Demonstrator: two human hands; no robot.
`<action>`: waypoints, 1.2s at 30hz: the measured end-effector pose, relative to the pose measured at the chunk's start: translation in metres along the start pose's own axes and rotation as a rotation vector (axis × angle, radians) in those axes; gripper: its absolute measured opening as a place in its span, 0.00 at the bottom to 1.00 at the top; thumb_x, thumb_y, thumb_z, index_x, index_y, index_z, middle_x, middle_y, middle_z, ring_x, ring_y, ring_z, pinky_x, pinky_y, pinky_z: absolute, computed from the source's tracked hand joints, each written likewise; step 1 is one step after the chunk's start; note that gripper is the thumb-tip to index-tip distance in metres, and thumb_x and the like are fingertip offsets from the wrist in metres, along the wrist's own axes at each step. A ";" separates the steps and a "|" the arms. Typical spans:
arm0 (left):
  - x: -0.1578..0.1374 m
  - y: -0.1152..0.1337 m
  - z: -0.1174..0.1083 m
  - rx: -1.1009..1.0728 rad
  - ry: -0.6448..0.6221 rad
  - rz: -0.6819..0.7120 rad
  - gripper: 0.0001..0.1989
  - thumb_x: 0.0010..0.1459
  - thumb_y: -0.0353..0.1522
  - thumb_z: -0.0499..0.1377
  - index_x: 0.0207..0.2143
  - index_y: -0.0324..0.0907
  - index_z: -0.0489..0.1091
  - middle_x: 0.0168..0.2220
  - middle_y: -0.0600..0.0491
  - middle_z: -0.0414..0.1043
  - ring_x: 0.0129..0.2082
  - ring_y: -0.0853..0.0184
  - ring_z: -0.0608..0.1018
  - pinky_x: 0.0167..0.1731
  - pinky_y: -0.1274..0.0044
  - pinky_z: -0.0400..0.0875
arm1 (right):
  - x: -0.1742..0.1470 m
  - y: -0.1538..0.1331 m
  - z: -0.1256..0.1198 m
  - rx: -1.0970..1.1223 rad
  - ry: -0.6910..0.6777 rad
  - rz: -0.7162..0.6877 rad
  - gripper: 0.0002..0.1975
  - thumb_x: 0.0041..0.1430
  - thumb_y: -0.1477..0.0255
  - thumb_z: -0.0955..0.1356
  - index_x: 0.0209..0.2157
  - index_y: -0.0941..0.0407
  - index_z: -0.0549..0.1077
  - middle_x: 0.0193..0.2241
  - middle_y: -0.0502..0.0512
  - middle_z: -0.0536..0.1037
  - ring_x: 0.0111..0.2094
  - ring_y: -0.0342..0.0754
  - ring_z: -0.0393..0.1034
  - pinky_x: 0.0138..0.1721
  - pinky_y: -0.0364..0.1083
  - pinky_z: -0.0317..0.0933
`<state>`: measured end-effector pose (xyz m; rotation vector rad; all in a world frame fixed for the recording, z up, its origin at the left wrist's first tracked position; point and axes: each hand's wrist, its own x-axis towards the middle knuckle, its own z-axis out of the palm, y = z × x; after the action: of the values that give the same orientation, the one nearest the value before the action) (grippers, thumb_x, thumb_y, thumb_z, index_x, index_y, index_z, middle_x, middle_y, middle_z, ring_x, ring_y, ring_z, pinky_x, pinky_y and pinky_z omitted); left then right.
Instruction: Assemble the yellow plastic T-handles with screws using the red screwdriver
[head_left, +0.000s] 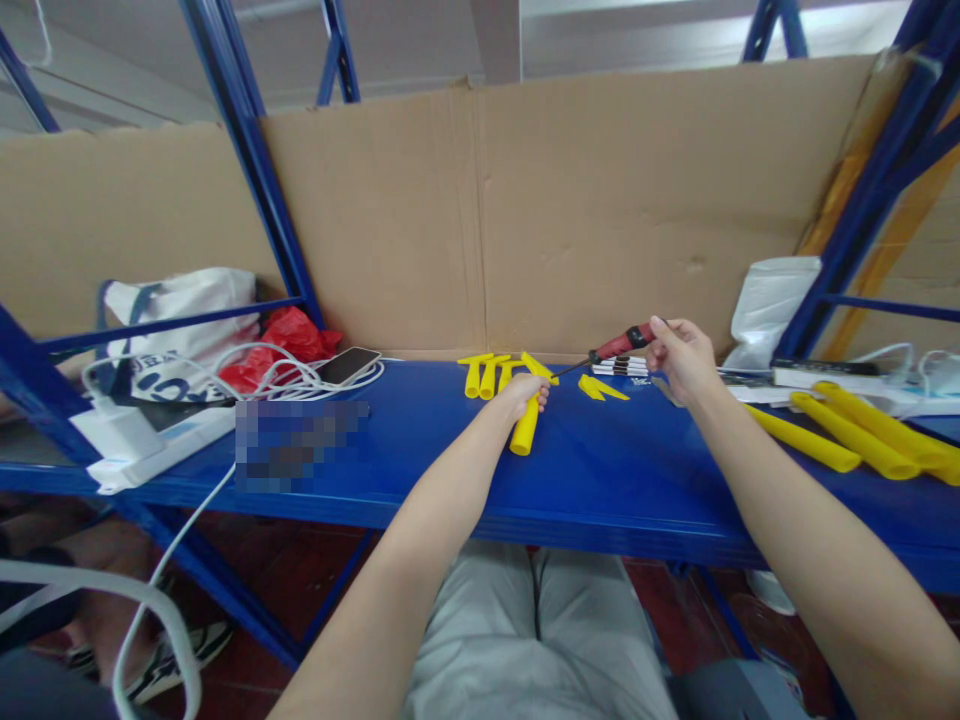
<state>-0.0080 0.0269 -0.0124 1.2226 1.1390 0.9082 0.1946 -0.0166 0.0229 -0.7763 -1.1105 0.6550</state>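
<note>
Closed around a yellow tube (524,432), my left hand (527,393) is over the middle of the blue table, the tube's open end pointing toward me. My right hand (681,358) pinches the end of a screwdriver (621,344) with a red and black handle. Its thin shaft slopes down leftward to my left hand, where the tip is hidden. Behind the left hand lie several yellow T-shaped pieces (487,378). Small yellow scraps (600,388) sit between the two hands, in front of a stack of small white and black items (619,368).
Long yellow tubes (855,440) lie at the right. A white power strip (161,440), coiled white cables (285,380), a phone (349,367), a red plastic bag (289,345) and a cloth bag (187,325) occupy the left. Cardboard (600,210) walls the back, between blue posts (255,170).
</note>
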 end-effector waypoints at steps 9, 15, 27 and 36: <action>-0.003 0.002 0.001 -0.029 0.010 0.007 0.11 0.52 0.21 0.50 0.20 0.40 0.56 0.13 0.61 0.54 0.11 0.79 0.58 0.15 0.83 0.53 | 0.002 0.000 -0.002 -0.005 0.045 -0.079 0.17 0.44 0.61 0.71 0.24 0.54 0.60 0.11 0.40 0.58 0.10 0.37 0.55 0.11 0.38 0.51; -0.001 0.001 0.001 -0.023 0.013 0.020 0.10 0.53 0.22 0.51 0.21 0.40 0.56 0.13 0.61 0.55 0.11 0.79 0.58 0.15 0.83 0.53 | -0.001 0.002 0.001 -0.011 -0.054 0.006 0.17 0.41 0.61 0.72 0.22 0.55 0.62 0.10 0.40 0.58 0.10 0.37 0.55 0.11 0.38 0.50; -0.001 0.000 0.002 -0.024 0.012 0.027 0.10 0.53 0.23 0.52 0.22 0.40 0.56 0.12 0.62 0.54 0.11 0.80 0.58 0.14 0.83 0.53 | -0.009 -0.001 0.003 -0.398 -0.243 0.439 0.12 0.50 0.67 0.68 0.23 0.57 0.62 0.11 0.46 0.63 0.12 0.37 0.57 0.11 0.37 0.50; -0.006 0.002 0.003 -0.012 0.016 0.027 0.10 0.54 0.22 0.50 0.21 0.39 0.57 0.13 0.61 0.54 0.11 0.79 0.58 0.15 0.83 0.53 | -0.015 0.006 0.001 -0.788 -0.563 0.458 0.11 0.53 0.65 0.67 0.29 0.57 0.62 0.19 0.47 0.66 0.19 0.37 0.61 0.16 0.36 0.55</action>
<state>-0.0064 0.0212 -0.0095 1.2255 1.1300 0.9458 0.1881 -0.0244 0.0100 -1.6167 -1.7672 0.8520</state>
